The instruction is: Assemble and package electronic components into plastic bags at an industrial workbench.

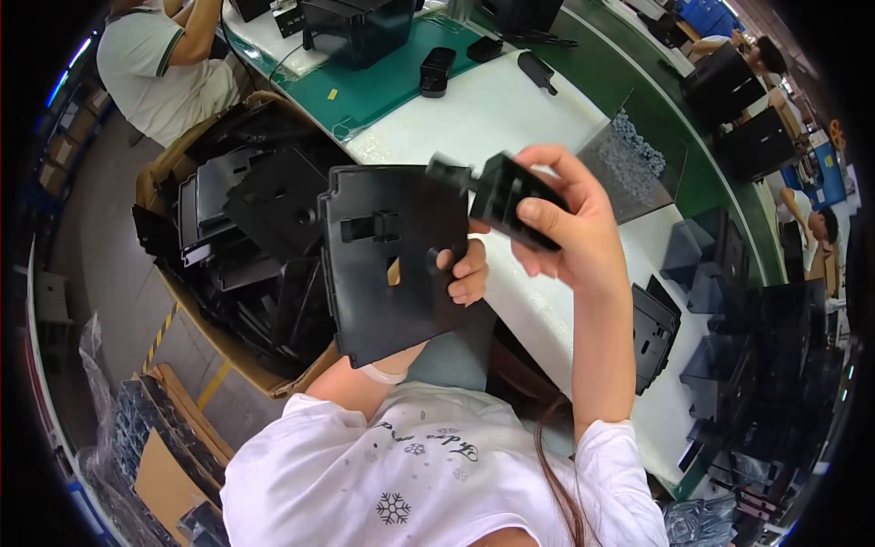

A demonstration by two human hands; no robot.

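The white surface (492, 114) extends ahead of and beyond both hands, with a green mat (383, 87) at its far end. A cardboard box (246, 360) filled with black plastic panels (255, 210) stands to the left of the left hand's grip, below surface level. More black moulded parts (729, 273) lie on the surface to the right of the right hand's grip.

The black plastic panel (387, 264), a flat plate with a raised clip near its upper centre, is held upright in front of the person's chest. The left hand (465, 273) is closed on the panel's right edge; only its fingertips show, curled over the front face.

The smaller black plastic bracket (506, 196) sits just above and to the right of the panel, its left end meeting the panel's upper right corner. The right hand (570, 228) is closed around the bracket, thumb across its front face.

A clear bin of small pale parts (629, 159) stands just beyond the right hand's grip.
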